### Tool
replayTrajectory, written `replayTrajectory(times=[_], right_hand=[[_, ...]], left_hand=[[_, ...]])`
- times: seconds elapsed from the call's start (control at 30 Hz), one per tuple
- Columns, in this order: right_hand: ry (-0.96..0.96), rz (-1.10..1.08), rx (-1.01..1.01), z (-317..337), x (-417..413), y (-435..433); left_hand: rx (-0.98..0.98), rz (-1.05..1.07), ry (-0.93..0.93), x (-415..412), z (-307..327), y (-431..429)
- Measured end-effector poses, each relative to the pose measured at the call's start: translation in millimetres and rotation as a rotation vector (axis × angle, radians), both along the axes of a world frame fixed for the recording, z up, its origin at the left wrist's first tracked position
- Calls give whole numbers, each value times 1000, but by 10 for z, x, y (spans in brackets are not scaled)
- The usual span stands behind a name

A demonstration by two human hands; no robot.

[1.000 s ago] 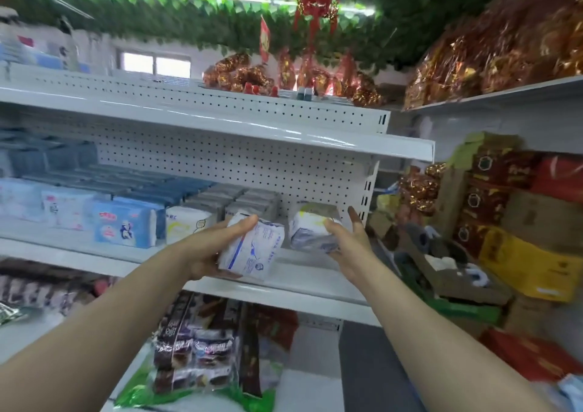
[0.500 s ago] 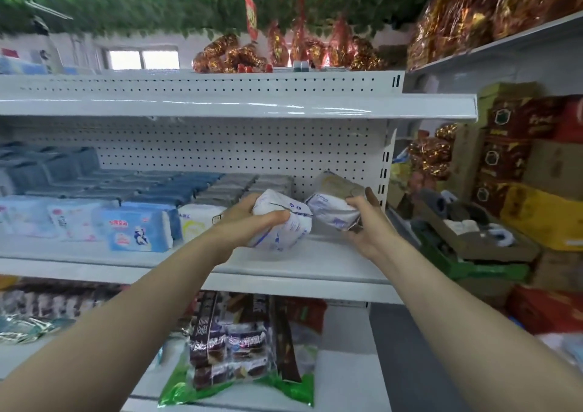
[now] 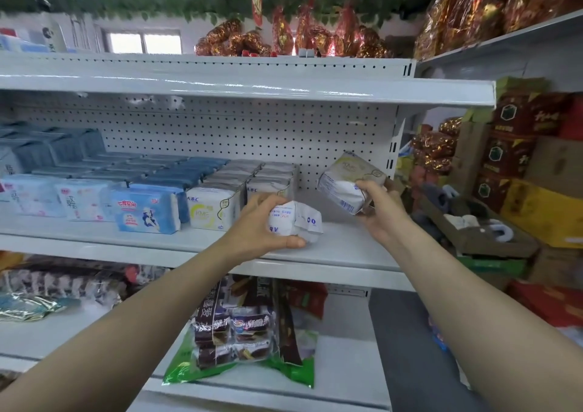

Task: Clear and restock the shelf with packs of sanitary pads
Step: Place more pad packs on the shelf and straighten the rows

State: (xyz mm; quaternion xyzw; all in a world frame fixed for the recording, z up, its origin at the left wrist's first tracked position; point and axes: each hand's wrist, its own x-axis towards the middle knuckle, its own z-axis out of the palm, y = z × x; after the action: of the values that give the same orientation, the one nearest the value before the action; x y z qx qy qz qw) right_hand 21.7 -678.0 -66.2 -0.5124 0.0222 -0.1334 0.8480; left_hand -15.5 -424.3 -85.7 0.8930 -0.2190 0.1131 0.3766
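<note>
Separated now, the two packs that nearly touched half a second ago are held apart in the head view. The left hand has brought its white pad pack down to the shelf board, just right of the ABC pack row. The right hand has carried its cream-and-white pad pack out toward the right-hand upright, tilted and clear of the board. Left fingers and thumb curl round the crumpled white pack; whether it rests on the board cannot be told. Right fingers pinch the second pack at its lower corner. Further left, blue pad packs fill the shelf, and snack bags lie on the shelf below. Judging by the bare board between row and upright, restocking is under way, and both packs likely belong in that gap.
</note>
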Motion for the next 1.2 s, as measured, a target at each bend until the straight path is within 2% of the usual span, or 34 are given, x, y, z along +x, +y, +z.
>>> replayTrajectory(times=[0.2, 0.37, 0.5, 0.6, 0.77, 0.93, 1.07, 1.2], right_hand=[[-8, -1, 1, 58, -41, -44], [-5, 6, 11, 78, -22, -46], [6, 20, -13, 84, 24, -6], [13, 44, -37, 73, 59, 55], [19, 75, -54, 61, 101, 169], [25, 92, -38, 71, 175, 225], [17, 103, -33, 85, 230, 212], [14, 95, -31, 101, 259, 187]], left_hand=[[-94, -22, 98, 21, 65, -18], [-302, 7, 253, 74, 156, -23], [-299, 4, 545, 151, 173, 148], [-256, -61, 667, 146, 192, 235], [-155, -147, 725, 89, 244, 222], [-252, -190, 730, 82, 234, 192], [-401, -203, 735, 166, 227, 240], [-441, -208, 719, 197, 268, 261]])
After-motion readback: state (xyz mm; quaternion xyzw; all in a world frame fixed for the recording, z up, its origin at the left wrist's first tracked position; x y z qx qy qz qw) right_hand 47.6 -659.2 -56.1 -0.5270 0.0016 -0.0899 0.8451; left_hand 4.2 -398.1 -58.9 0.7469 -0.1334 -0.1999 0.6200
